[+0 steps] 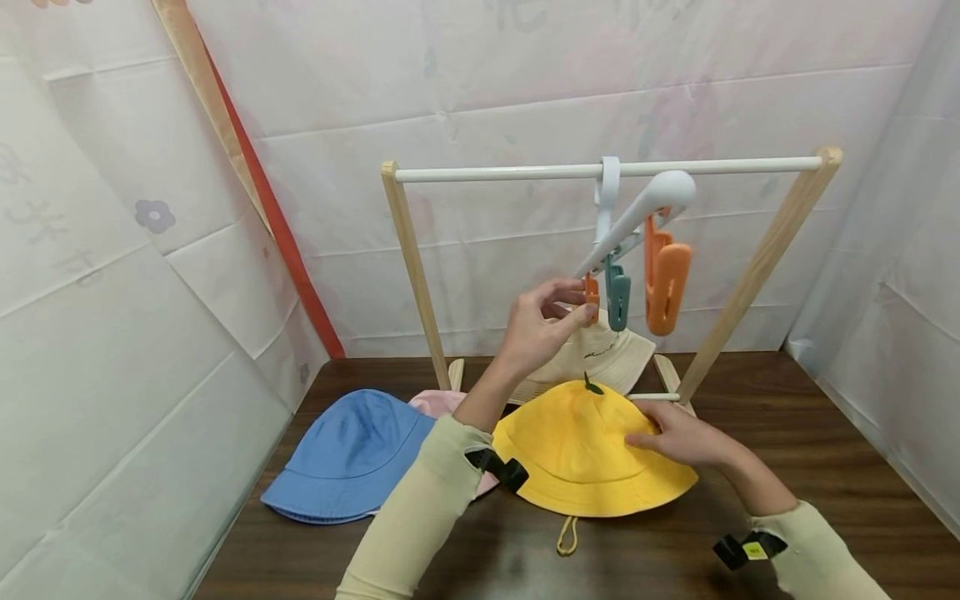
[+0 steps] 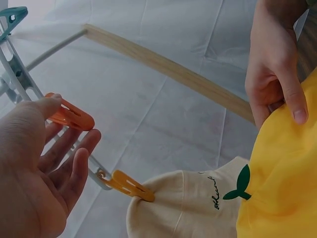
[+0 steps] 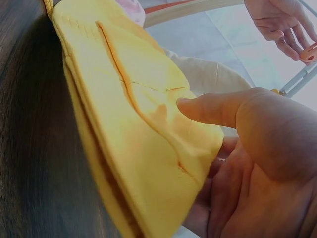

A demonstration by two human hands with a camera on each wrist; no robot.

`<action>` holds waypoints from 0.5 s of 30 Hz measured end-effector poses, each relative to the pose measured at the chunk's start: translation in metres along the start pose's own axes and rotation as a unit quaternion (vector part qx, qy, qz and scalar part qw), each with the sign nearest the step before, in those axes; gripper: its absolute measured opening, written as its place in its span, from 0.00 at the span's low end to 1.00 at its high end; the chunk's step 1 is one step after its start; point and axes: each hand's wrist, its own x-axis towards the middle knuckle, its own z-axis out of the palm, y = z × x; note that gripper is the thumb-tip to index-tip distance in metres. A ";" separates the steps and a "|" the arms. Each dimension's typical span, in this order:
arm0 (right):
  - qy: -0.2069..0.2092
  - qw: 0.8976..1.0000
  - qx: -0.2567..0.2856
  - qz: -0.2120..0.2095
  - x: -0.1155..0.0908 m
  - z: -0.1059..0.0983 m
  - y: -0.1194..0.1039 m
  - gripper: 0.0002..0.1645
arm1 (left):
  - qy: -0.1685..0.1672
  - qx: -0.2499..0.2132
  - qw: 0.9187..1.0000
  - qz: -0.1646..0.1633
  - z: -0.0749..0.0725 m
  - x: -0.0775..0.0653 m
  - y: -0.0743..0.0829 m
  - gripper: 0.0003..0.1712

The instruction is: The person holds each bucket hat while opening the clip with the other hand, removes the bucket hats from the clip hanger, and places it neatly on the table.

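Observation:
With thumb and fingers, my left hand pinches a small orange clip on the white hanger. The yellow bucket hat, with a green leaf on its crown, is gripped at its right side by my right hand. In the right wrist view the thumb lies on the hat's cloth and the fingers go behind it. A beige hat with dark script hangs from a yellow-orange clip at one end of the hanger, shown in the left wrist view.
The hanger hooks over the white rod of a wooden rack. A teal clip and a nearer orange clip hang on it. A blue bucket hat lies on the dark table at left, partly over a pink hat.

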 end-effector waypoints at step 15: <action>-0.008 0.999 -0.007 0.043 0.000 0.003 0.002 0.20 | -0.016 -0.021 1.000 0.007 -0.004 -0.003 -0.004 0.22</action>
